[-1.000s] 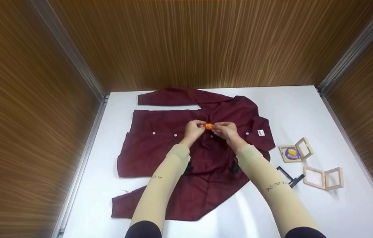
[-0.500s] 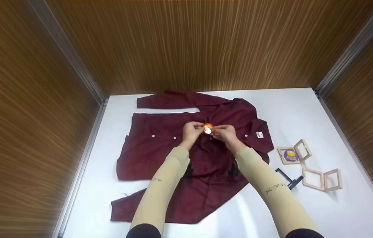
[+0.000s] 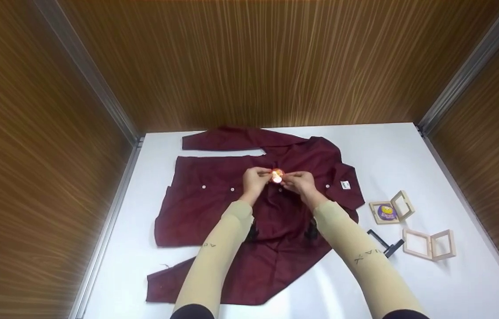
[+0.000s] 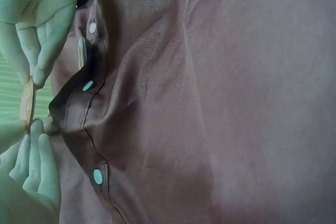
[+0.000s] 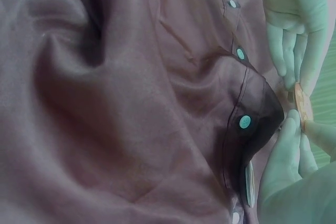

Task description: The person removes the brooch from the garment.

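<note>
A round orange-red badge (image 3: 277,175) is held over the front of a maroon shirt (image 3: 214,208), its shiny face catching a bright glare. My left hand (image 3: 256,180) pinches its left edge between thumb and fingers. Its right edge is pinched by my right hand (image 3: 301,182). Edge-on in the left wrist view, the badge (image 4: 28,103) looks like a thin disc between both sets of fingertips. The shirt's button placket (image 5: 257,114) bulges up beside the hands, with pale buttons along it. Whether the badge touches the cloth cannot be made out.
Right of the shirt stand an opened wooden frame (image 3: 373,213) with a purple-and-yellow badge (image 3: 387,212) in it, another opened wooden frame (image 3: 431,246) and a black frame (image 3: 386,243). A thin pale-edged item (image 4: 82,53) shows by the placket. Wood-grain walls (image 3: 249,62) surround the white table (image 3: 382,150).
The badge has tilted between my fingers, so that its face now shows strong glare. Both hands keep their pinch. The whole head view has shifted slightly downward.
</note>
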Action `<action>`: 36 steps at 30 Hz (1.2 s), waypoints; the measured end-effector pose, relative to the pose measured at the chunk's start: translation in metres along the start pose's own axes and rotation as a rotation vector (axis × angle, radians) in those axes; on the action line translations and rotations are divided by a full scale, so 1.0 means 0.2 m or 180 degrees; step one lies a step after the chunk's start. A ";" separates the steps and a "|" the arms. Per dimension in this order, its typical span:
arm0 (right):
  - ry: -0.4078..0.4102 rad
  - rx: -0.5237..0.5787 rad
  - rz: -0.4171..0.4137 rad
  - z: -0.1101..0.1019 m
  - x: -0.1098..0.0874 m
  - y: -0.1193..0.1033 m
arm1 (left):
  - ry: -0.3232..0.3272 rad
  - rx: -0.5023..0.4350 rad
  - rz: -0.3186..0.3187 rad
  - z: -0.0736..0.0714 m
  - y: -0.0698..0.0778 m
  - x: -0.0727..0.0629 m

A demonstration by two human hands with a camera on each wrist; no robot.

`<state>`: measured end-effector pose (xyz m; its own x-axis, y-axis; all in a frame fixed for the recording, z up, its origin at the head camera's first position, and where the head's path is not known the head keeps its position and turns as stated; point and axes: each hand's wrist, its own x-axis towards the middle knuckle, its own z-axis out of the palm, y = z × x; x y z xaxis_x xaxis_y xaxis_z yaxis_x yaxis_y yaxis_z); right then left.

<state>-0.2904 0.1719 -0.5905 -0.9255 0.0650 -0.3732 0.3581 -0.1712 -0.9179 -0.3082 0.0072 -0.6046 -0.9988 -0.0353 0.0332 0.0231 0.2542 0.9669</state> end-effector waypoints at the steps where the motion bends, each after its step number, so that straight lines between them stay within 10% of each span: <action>1: 0.0004 -0.0005 0.0013 0.00 0.00 0.00 | -0.0002 -0.0021 -0.0009 0.00 0.00 0.00; 36: 0.0188 -0.0003 0.0062 -0.10 -0.02 0.00 | -0.0189 -0.0125 -0.0075 0.10 0.01 -0.03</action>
<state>-0.2831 0.1911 -0.5922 -0.9094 0.1195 -0.3984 0.3762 -0.1721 -0.9104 -0.3032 0.0268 -0.6074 -0.9999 0.0169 -0.0035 0.0002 0.2158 0.9764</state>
